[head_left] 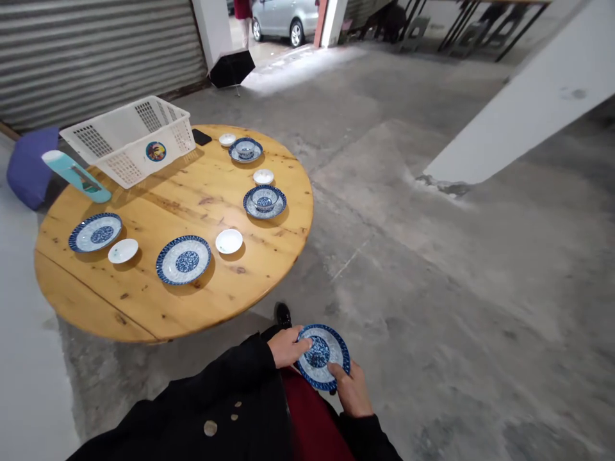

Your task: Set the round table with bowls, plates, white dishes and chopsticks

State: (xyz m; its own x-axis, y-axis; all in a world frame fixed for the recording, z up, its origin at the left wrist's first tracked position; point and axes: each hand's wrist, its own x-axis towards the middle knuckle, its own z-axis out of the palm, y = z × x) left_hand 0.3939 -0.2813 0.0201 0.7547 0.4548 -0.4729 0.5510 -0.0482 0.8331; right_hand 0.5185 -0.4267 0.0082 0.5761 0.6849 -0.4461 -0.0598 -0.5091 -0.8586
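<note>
My left hand (288, 346) and my right hand (353, 387) hold a blue-and-white porcelain plate (321, 356) by its rim, low over my lap. The round pine table (158, 307) stands ahead and to the left, its near edge a little beyond my left hand. On it lie two matching plates (95, 232) (183, 259) and several small white saucers (123, 250). Two more blue-rimmed plates carry small bowls (264, 202) (245, 150).
A white plastic basket (129, 142) and a black phone (202, 137) sit at the table's far side. A purple cushion (31, 168) lies beyond its left edge. Concrete floor spreads right, with a slanted white beam (528, 109). A person (243, 16) stands far off beside a car (283, 19).
</note>
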